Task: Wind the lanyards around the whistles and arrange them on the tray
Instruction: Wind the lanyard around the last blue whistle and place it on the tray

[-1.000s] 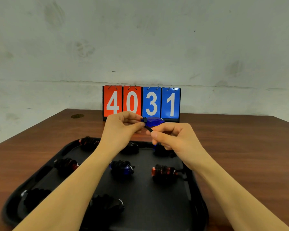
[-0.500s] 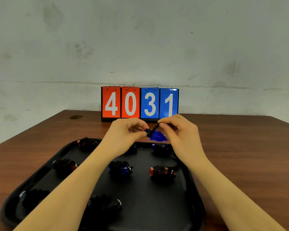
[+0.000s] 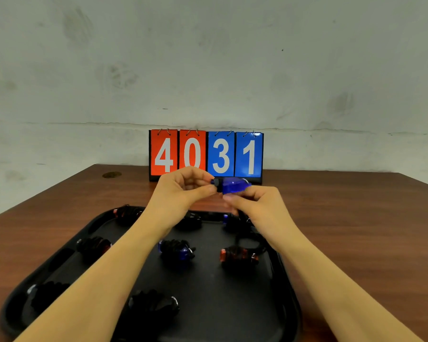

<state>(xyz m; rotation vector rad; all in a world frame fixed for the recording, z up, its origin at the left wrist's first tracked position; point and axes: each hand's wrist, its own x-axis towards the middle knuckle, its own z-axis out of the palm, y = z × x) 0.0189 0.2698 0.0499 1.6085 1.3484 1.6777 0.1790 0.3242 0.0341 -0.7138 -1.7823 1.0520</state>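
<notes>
The translucent blue plastic whistle (image 3: pixel 233 185) has rotated level; left hand (image 3: pixel 183 191) is pinching its black end, right hand (image 3: pixel 255 203) is gripping underneath. Eight wound whistles are lying on the black plastic tray (image 3: pixel 232 304); this one is barely wound.

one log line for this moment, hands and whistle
left hand: pinches blue whistle end | right hand: holds whistle from below | tray: wound whistles on it

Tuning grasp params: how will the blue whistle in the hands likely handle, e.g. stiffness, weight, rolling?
The blue whistle looks like hard translucent plastic, so probably rigid and light. Its glossy, rounded body may slip or rock if set down bare. The left hand pinches one end while the right hand supports underneath, suggesting little force is needed.
</notes>
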